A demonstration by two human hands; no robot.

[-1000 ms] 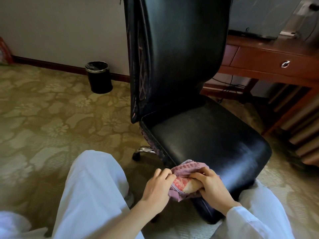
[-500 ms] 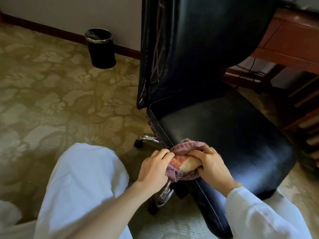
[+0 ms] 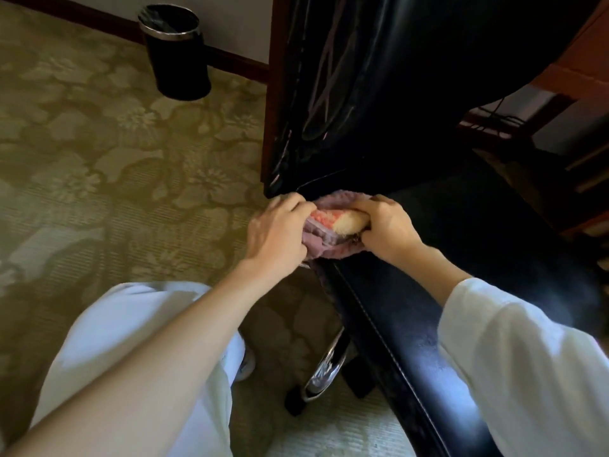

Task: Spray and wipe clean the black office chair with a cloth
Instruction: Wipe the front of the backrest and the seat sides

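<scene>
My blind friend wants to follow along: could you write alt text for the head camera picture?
The left hand and right hand grip a bunched pink cloth against the edge of a black chair seat, right where it meets the backrest. A black bin stands on the patterned carpet beyond.
</scene>
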